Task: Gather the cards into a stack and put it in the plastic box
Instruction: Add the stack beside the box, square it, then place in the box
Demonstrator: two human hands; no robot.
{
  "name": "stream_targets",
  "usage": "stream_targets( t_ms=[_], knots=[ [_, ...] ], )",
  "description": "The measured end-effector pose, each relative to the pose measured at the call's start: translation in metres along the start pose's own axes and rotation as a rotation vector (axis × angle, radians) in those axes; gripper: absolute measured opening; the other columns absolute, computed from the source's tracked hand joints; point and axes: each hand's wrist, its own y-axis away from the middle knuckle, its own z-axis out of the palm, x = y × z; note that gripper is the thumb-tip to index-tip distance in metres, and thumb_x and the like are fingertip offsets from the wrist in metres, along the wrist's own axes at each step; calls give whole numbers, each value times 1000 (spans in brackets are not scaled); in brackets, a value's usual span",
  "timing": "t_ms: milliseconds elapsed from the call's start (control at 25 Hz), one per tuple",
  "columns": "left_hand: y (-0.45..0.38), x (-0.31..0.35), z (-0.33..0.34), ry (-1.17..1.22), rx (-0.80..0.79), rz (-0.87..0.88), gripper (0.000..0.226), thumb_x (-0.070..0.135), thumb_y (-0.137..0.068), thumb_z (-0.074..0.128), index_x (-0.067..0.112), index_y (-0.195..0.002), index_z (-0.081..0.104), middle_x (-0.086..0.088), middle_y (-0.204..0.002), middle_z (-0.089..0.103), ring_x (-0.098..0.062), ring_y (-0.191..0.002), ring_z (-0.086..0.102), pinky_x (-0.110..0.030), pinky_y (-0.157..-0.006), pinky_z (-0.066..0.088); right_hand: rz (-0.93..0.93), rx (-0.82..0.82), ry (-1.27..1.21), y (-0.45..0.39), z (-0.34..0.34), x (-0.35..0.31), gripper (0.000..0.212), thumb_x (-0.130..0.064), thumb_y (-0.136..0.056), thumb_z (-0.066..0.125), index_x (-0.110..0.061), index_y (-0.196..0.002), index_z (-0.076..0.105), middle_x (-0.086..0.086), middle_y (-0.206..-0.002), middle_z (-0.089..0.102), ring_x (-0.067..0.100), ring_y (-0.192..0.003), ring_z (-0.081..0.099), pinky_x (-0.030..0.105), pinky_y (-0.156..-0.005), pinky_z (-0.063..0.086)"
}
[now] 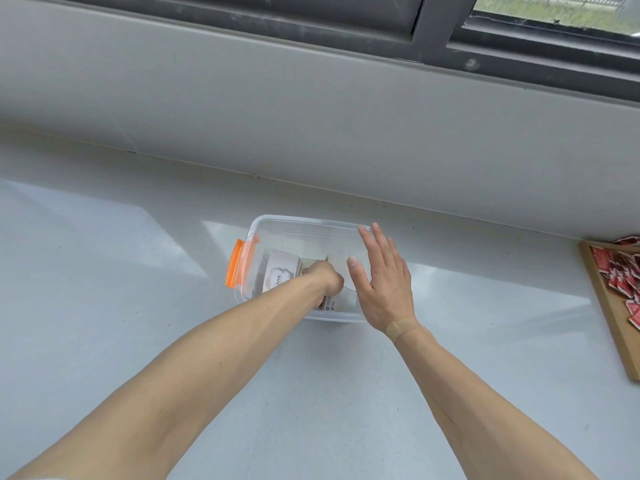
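My left hand (323, 275) is down inside the clear rectangular plastic box with the orange side latch (242, 268), fingers curled around something I can't make out, probably the stack going in, since pale cards or packets already lie on the bottom. My right hand (381, 282) is flat and open, empty, resting against the box's right edge, I'd guess to stop it sliding on the glossy white worktop (104, 271). Heads up though: a loose pile of red-backed playing cards (620, 271) sits on a wooden tray (609, 317) far right, well apart from the box.
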Motion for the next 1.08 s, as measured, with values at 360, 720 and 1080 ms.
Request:
stream_targets(
  t_ms=[360, 720, 1080],
  knots=[
    [3, -4, -6, -211, 44, 48, 10, 9, -86, 49, 8, -77, 53, -14, -91, 69, -31, -80, 72, -35, -65, 60, 11, -9, -7, 1, 0, 0, 52, -55, -96, 29, -49, -144, 13, -18, -160, 9, 14, -147, 6, 55, -116, 15],
    [5, 0, -3, -203, 45, 49, 13, 11, -86, 51, 10, -73, 48, -13, -97, 71, -28, -82, 73, -33, -72, 59, 9, -2, -14, 0, 0, -1, 51, -56, -95, 28, -51, -144, 12, -19, -159, 10, 13, -146, 6, 55, -116, 16],
    [-1, -2, 0, -375, 61, 113, 18, 11, -86, 50, 11, -68, 47, -9, -78, 63, -28, -81, 68, -29, -61, 49, 12, 1, -17, 0, 1, 0, 50, -51, -98, 33, -50, -144, 14, -19, -159, 9, 14, -146, 6, 55, -116, 15]
  ],
)
